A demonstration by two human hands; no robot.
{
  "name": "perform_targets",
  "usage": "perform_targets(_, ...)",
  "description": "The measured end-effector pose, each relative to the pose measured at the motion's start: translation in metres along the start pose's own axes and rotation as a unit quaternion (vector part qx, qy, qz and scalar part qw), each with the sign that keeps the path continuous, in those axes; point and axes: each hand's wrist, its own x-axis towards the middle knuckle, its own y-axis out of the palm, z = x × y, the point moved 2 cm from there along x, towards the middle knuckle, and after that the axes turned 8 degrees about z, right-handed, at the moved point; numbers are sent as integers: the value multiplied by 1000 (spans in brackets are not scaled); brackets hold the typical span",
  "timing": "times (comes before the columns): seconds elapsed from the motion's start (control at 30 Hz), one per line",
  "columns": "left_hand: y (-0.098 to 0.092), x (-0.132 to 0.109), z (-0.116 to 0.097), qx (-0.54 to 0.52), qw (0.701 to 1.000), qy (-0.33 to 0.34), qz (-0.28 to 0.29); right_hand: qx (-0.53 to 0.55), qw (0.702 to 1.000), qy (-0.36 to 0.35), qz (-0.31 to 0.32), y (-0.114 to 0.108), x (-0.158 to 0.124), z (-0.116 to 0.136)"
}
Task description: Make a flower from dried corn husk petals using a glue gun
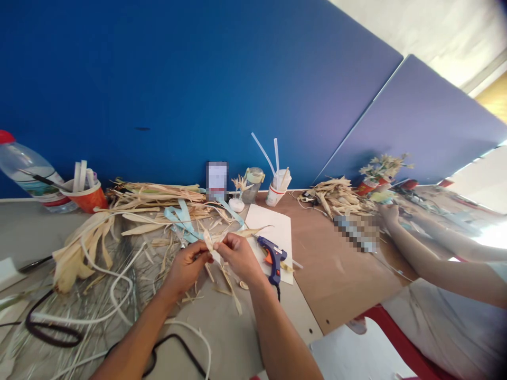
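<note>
1. Centrally, two hands meet over the table: the left hand [190, 262] and the right hand [240, 257], each closed thumb to finger on one pale husk strip [208, 241]. The fingers hide its lower part, so I cannot tell how it is folded.
2. One glue gun [273, 259] lies at 3 o'clock from them, on one white sheet [279, 219]; its dark cord passes out of sight beside the right forearm.
3. At 1 o'clock stands one small husk flower [240, 183] in a white base [236, 205], partly covering one jar [254, 182].
4. Toward 2 o'clock, one paper cup [274, 196] holds two long translucent tubes [276, 155].
5. One phone [217, 177] leans at 12 o'clock, its screen blurred out.
6. From 10 to 11 o'clock spreads a heap of husks [162, 192], too tangled to count.
7. Between 9 and 10 o'clock are one orange cup [89, 199] and one bottle [24, 158], the latter cut by the frame edge.
8. Near 3 o'clock, far off, shows a co-worker's hand [390, 215]; the head is out of frame.
</note>
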Motion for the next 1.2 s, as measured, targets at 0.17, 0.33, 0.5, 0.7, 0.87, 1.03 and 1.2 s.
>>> perform_targets(0.17, -1, 0, -2, -61, 997, -19, 36, -9, 999, -23, 23, -2, -2, 5)
perform_targets(0.33, -3, 0, -2, -124, 991, -29, 38, 11, 996, -42, 81, -2, -2, 3)
perform_targets(0.5, -3, 1, 0, -129, 990, -41, 34, 24, 993, -61, 97, -1, -1, 1)
perform_targets(0.7, -3, 2, 2, -92, 994, -55, 34, 40, 994, -37, 92, 0, -2, 6)
perform_targets(0.87, -3, 3, 4, -86, 995, -47, 14, 37, 996, -28, 75, 0, 0, 1)
perform_targets(1.03, -5, 3, 5, -82, 995, -49, -3, 33, 997, -16, 72, 0, 0, 0)
perform_targets(1.2, -8, 3, 5, -78, 996, -44, -21, 99, 993, -25, 58, -3, 2, -1)
